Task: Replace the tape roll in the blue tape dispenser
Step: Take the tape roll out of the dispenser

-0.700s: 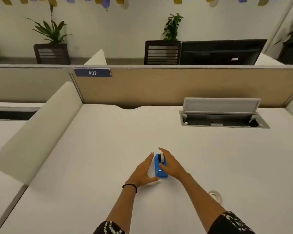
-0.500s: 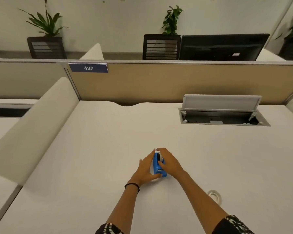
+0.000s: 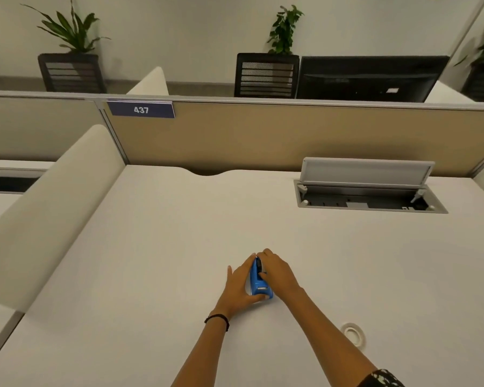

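Observation:
The blue tape dispenser (image 3: 259, 284) stands on the white desk (image 3: 157, 247), its long axis pointing away from me. My left hand (image 3: 239, 286) presses flat against its left side, thumb under the near end. My right hand (image 3: 277, 275) closes over its right side and far top, where a dark roll or hub shows. Both hands grip it between them. A clear-white tape roll (image 3: 353, 332) lies flat on the desk to the right of my right forearm, untouched.
A cable box (image 3: 369, 198) with its grey lid raised is sunk into the desk at the far right. A tan partition (image 3: 263, 141) closes the far edge, and a white rounded divider (image 3: 48, 208) runs along the left side.
My left hand has closed in from an open, apart pose onto the dispenser's left side. My right hand has settled further over its top. The dispenser has stayed in place.

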A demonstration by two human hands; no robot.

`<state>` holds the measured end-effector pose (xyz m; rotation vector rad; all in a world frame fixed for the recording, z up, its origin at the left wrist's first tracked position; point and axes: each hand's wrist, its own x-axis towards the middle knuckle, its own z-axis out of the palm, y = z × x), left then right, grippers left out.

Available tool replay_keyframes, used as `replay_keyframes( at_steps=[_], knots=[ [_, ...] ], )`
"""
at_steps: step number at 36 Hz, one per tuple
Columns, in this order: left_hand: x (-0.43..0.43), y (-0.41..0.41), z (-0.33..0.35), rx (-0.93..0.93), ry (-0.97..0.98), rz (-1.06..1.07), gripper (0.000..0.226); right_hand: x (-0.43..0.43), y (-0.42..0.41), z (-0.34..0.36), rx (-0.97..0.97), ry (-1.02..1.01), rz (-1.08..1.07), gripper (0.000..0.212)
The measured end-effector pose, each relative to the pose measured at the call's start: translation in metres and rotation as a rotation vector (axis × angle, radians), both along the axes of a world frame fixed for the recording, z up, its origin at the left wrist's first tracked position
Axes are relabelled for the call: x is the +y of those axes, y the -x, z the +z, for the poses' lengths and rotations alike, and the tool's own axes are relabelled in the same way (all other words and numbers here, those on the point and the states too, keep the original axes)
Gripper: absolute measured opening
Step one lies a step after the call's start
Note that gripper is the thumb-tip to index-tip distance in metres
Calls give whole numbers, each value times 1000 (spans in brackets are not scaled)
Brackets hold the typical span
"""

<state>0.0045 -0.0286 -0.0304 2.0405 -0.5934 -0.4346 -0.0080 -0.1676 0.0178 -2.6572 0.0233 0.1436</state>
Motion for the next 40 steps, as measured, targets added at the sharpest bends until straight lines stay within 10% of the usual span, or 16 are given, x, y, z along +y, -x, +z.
replay_keyframes(
  at_steps=[40],
  knots=[
    [0, 1, -5, -44, -6, 0, 87, -11, 1, 13, -12, -398, -141, 25]
  ],
)
